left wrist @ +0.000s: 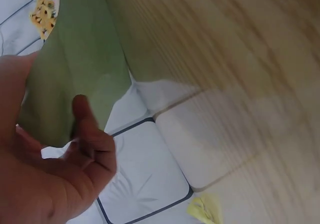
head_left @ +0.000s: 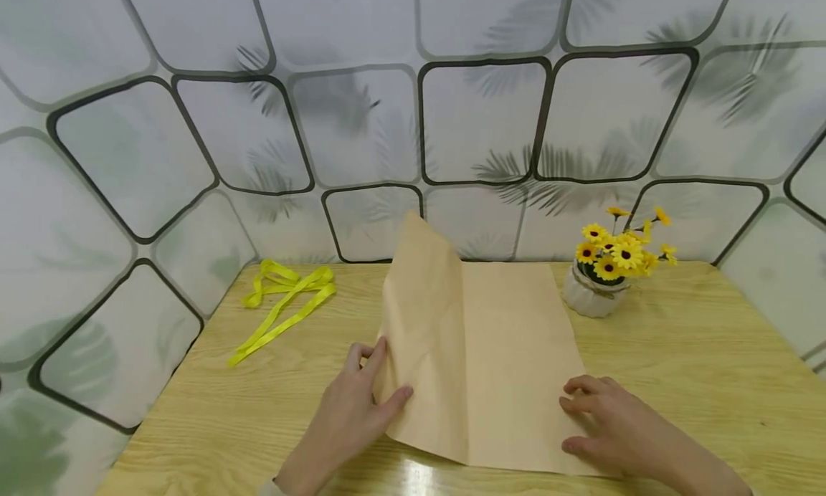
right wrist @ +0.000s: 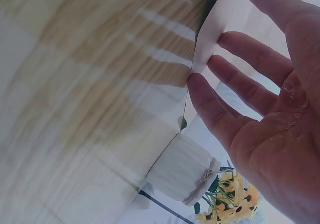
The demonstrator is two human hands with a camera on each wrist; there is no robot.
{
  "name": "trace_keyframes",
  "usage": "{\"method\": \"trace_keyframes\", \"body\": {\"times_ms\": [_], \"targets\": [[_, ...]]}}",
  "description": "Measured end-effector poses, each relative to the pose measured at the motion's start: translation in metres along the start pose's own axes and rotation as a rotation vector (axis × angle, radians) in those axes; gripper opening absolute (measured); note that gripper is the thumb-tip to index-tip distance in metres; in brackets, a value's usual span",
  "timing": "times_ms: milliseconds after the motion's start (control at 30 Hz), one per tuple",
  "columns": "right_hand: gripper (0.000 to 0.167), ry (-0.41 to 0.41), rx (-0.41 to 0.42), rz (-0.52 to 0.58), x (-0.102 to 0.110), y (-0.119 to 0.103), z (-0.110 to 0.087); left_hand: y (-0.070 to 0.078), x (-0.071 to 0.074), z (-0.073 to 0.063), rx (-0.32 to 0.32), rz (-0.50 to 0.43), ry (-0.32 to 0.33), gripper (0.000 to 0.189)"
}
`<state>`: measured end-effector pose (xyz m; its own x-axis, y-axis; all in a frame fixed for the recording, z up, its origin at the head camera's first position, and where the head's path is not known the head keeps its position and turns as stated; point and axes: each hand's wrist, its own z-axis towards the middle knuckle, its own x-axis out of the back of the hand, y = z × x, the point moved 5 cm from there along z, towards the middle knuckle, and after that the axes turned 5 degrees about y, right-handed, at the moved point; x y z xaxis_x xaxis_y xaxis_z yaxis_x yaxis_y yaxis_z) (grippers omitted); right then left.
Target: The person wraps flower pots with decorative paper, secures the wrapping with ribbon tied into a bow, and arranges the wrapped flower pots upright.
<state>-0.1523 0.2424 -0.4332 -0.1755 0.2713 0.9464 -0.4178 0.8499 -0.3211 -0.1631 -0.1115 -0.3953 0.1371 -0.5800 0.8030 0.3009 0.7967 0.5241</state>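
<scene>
With our left hand [head_left: 351,403] we pinched the raised left side of the tan, oblong paper sheet [head_left: 516,353], which reached the yellow wooden worktop's [head_left: 697,367] back edge, while our right hand [head_left: 616,426], fingers spread, touched the sheet's right side, so we likely needed gentleness against wrinkles.

A tan paper sheet [head_left: 516,367] lies right half flat on the worktop [head_left: 697,360], left half raised along a central crease
</scene>
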Motion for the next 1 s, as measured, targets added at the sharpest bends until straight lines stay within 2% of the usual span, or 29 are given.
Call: {"method": "trace_keyframes", "body": {"times_ms": [167, 267, 533, 633, 733, 1000], "targets": [[0.056, 0.005, 0.015, -0.006, 0.001, 0.001, 0.002, -0.010, 0.005, -0.003, 0.042, 0.139, -0.045, 0.078], [0.055, 0.013, 0.029, -0.013, 0.002, 0.002, 0.002, -0.015, 0.007, -0.006, 0.061, 0.190, -0.093, 0.079], [0.056, 0.011, 0.038, -0.024, -0.002, 0.007, 0.001, -0.029, 0.004, -0.012, 0.119, 0.221, -0.267, 0.077], [0.057, 0.004, 0.035, -0.024, -0.003, 0.009, 0.001, -0.033, 0.001, -0.013, 0.144, 0.223, -0.315, 0.074], [0.057, 0.006, 0.039, -0.028, -0.004, 0.009, 0.001, -0.035, 0.000, -0.013, 0.154, 0.228, -0.329, 0.070], [0.055, 0.017, 0.052, -0.036, -0.003, 0.009, 0.002, -0.032, 0.003, -0.009, 0.170, 0.260, -0.300, 0.067]]}}
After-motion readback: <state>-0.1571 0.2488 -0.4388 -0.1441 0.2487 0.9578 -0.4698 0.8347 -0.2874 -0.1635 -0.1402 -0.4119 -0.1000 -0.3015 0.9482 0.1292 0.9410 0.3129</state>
